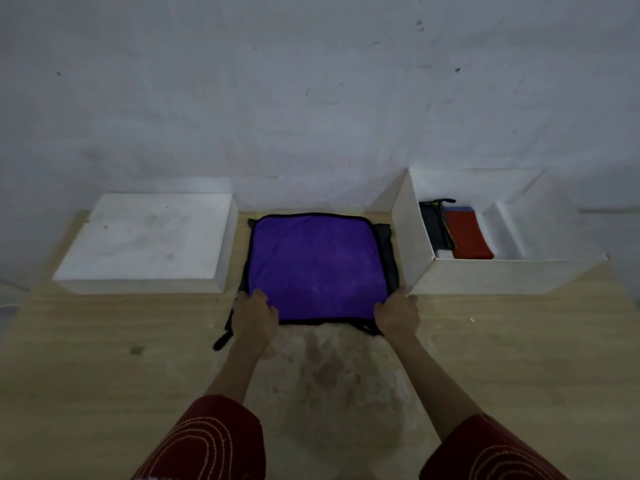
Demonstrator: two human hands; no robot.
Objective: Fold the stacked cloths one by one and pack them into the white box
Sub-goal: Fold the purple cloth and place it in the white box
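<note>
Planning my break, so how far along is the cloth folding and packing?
Done: a red cloth and a dark cloth lie folded in the white box. In hand: the left hand and right hand hold the unfolded purple cloth by its near corners. Left: fold it, then the grey cloth underneath.

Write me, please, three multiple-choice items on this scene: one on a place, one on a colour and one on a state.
1. Where does the open white box stand?
A. left of the purple cloth
B. right of it
C. on top of it

2. What colour is the folded cloth that lies rightmost inside the box?
A. red
B. green
C. yellow

3. How does the purple cloth lie?
A. rolled up
B. packed in the box
C. spread flat

Key: 1 B, the box's wall borders the cloth's right edge; 2 A, it shows red beside a dark cloth; 3 C, it lies unfolded, with the left hand and the right hand holding its near corners.
</note>
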